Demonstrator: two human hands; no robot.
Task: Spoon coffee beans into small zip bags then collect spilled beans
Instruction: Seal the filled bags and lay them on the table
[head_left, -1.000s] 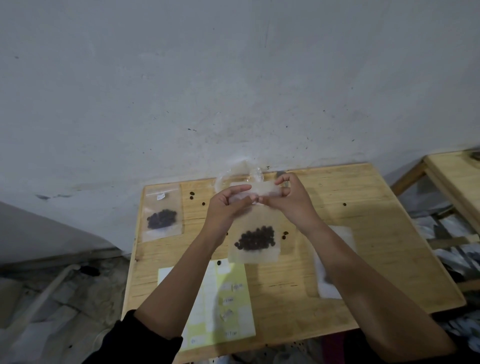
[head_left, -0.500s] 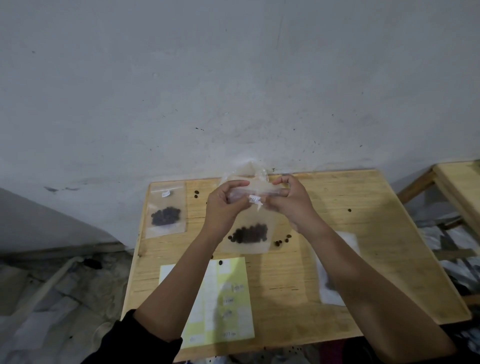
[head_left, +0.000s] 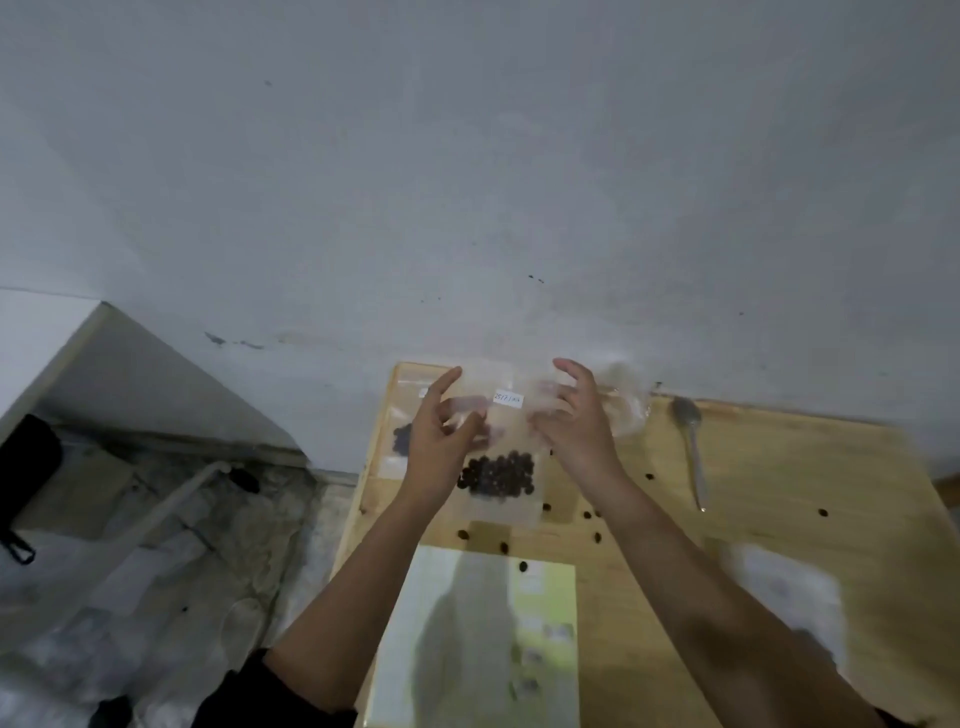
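Note:
I hold a small clear zip bag (head_left: 506, 415) upright over the back left part of the wooden table (head_left: 779, 467). It has a white label near its top and a cluster of dark coffee beans (head_left: 496, 474) at its bottom. My left hand (head_left: 441, 441) pinches the bag's upper left part, index finger pointing up. My right hand (head_left: 574, 421) grips the upper right edge with curled fingers. A second filled zip bag (head_left: 400, 441) lies flat behind my left hand, partly hidden. A metal spoon (head_left: 691, 452) lies to the right. Several spilled beans (head_left: 592, 515) dot the table.
A yellow-green label sheet (head_left: 545, 597) lies at the front under my arms. White flat bags (head_left: 789, 587) lie at the right, and a crumpled clear plastic bag (head_left: 626, 410) sits by the wall. Left of the table's edge is a cluttered floor with a pipe (head_left: 171, 504).
The view has swung left, so the table sits further right. My hands have moved apart along the bag's top and carried the bag toward the table's left side.

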